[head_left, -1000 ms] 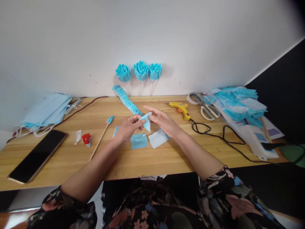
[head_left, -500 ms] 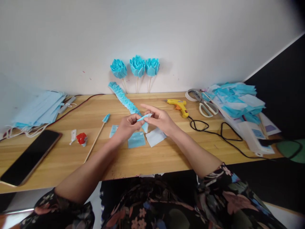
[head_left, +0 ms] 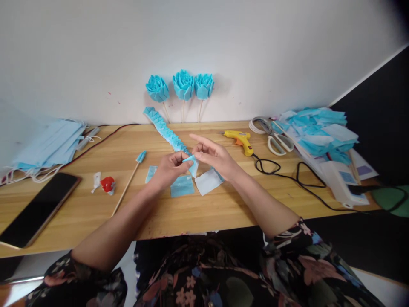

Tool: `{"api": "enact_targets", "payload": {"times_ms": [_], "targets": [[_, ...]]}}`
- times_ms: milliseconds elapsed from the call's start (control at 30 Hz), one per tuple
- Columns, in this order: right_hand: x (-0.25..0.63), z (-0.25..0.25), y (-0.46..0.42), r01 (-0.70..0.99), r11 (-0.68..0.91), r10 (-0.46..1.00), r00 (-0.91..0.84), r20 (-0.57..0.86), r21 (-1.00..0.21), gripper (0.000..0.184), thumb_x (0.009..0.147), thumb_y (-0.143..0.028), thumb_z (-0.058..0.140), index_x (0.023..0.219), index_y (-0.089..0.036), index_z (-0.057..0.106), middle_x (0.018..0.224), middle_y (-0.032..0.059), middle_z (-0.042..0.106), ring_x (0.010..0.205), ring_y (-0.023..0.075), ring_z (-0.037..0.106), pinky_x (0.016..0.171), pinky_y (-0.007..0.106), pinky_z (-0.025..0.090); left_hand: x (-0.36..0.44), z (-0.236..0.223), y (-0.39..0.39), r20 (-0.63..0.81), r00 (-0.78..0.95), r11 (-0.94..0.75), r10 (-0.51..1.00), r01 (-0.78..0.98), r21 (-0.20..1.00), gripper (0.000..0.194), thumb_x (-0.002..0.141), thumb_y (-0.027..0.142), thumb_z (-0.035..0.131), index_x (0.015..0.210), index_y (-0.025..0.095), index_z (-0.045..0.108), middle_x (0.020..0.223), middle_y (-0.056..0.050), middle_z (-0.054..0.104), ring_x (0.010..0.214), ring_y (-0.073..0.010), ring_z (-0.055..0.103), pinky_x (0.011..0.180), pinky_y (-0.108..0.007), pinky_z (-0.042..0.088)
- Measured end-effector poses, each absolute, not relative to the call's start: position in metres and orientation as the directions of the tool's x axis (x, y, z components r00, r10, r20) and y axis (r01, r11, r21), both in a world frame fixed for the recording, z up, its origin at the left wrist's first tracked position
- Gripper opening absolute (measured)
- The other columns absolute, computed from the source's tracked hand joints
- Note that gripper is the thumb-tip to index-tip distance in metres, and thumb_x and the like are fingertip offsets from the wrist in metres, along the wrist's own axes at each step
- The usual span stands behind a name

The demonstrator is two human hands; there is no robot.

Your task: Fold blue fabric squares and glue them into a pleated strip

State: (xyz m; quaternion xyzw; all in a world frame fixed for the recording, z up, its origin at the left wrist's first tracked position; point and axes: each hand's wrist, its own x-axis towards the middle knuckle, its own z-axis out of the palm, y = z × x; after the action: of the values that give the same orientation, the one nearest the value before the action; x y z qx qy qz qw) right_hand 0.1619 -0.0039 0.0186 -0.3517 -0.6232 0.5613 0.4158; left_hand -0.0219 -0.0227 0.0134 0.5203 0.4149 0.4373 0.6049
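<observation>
Between its thumb and fingers, my left hand [head_left: 170, 169] pinches a small folded piece of blue fabric [head_left: 193, 167]. My right hand [head_left: 217, 158] has its index finger stretched out, while its thumb and other fingers pinch the piece's upper edge. Just beyond the hands, a row of folded blue petals [head_left: 164, 130] runs back toward the wall. On the table below lie a blue fabric square [head_left: 182, 186], a whitish square [head_left: 208, 182] and a smaller blue square [head_left: 151, 173], partly behind my left hand. A stick with a blue bud [head_left: 141, 157] rests to the left.
Three blue fabric flowers [head_left: 183, 85] on sticks lean on the wall. To the right are a yellow glue gun [head_left: 239, 140] with a cord, scissors [head_left: 277, 143] and a pile of blue fabric [head_left: 319, 132]. Leftward are face masks [head_left: 53, 143], a phone [head_left: 40, 209] and a red wrapper [head_left: 108, 184].
The fabric piece has turned from a flat, narrow fold to hang downward, showing more of its face. My right fingers have shifted up along its edge. The view has moved slightly.
</observation>
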Motion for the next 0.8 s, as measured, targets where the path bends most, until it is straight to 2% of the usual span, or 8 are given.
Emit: {"api": "enact_targets", "payload": {"times_ms": [133,267,333,400,500,667,800], "targets": [[0.162,0.016,-0.003,-0.046,0.120,0.932,-0.339,0.129,-0.992,0.058,0.083,-0.032,0.068,0.140,-0.028,0.058,0.089,-0.0010,0.069,0.081,0.0146,0.060,0.081,0.033,0.053,-0.022,0.015,-0.024,-0.070,0.303,0.102,0.951,-0.090,0.991,0.016,0.074,0.015,0.079,0.065,0.018,0.066,0.059,0.003,0.058,0.054,-0.0105,0.050,0.055,-0.025,0.037],[0.167,0.018,0.001,-0.123,0.084,0.955,-0.273,0.115,-0.989,0.053,0.090,-0.041,0.060,0.140,-0.026,0.057,0.106,0.0049,0.072,0.100,0.0189,0.065,0.090,0.038,0.054,-0.022,0.011,-0.023,-0.041,0.284,0.070,0.958,-0.093,0.993,0.016,0.075,0.023,0.079,0.067,0.019,0.066,0.058,0.002,0.058,0.054,-0.0113,0.049,0.058,-0.027,0.037],[0.167,0.017,0.002,-0.127,0.063,0.949,-0.301,0.098,-0.990,0.054,0.091,-0.045,0.056,0.142,-0.026,0.054,0.114,0.0071,0.072,0.108,0.0211,0.065,0.094,0.041,0.054,-0.023,0.008,-0.022,-0.013,0.237,0.036,0.971,-0.096,0.995,0.018,0.075,0.029,0.079,0.066,0.020,0.067,0.057,0.002,0.057,0.055,-0.0119,0.048,0.059,-0.027,0.037],[0.165,0.015,0.001,-0.109,0.055,0.936,-0.339,0.089,-0.992,0.055,0.092,-0.047,0.056,0.143,-0.026,0.053,0.114,0.0067,0.071,0.111,0.0219,0.065,0.096,0.043,0.054,-0.023,0.007,-0.021,0.009,0.190,0.010,0.982,-0.096,0.995,0.021,0.076,0.033,0.079,0.064,0.021,0.066,0.056,0.002,0.057,0.056,-0.0125,0.047,0.060,-0.028,0.036],[0.160,0.011,-0.001,-0.094,0.049,0.920,-0.383,0.081,-0.994,0.057,0.089,-0.045,0.061,0.143,-0.026,0.053,0.107,0.0041,0.070,0.109,0.0214,0.065,0.096,0.043,0.054,-0.023,0.007,-0.020,0.024,0.154,-0.007,0.988,-0.109,0.994,0.025,0.076,0.035,0.079,0.061,0.022,0.064,0.056,0.001,0.056,0.056,-0.0130,0.046,0.060,-0.029,0.036],[0.155,0.009,-0.006,-0.078,0.046,0.912,-0.403,0.074,-0.996,0.060,0.084,-0.033,0.067,0.142,-0.027,0.054,0.108,0.0027,0.069,0.103,0.0192,0.063,0.097,0.040,0.053,-0.022,0.008,-0.020,0.030,0.146,-0.012,0.989,-0.125,0.992,0.025,0.075,0.038,0.080,0.063,0.021,0.065,0.055,0.002,0.055,0.056,-0.0127,0.045,0.060,-0.028,0.035],[0.153,0.008,-0.008,-0.094,0.024,0.909,-0.412,0.061,-0.995,0.061,0.083,-0.030,0.069,0.141,-0.028,0.054,0.102,0.0016,0.067,0.096,0.0182,0.062,0.090,0.037,0.054,-0.022,0.007,-0.020,0.023,0.145,-0.007,0.989,-0.104,0.995,0.026,0.074,0.038,0.081,0.064,0.021,0.065,0.054,0.002,0.055,0.055,-0.0124,0.045,0.059,-0.028,0.033]]}}
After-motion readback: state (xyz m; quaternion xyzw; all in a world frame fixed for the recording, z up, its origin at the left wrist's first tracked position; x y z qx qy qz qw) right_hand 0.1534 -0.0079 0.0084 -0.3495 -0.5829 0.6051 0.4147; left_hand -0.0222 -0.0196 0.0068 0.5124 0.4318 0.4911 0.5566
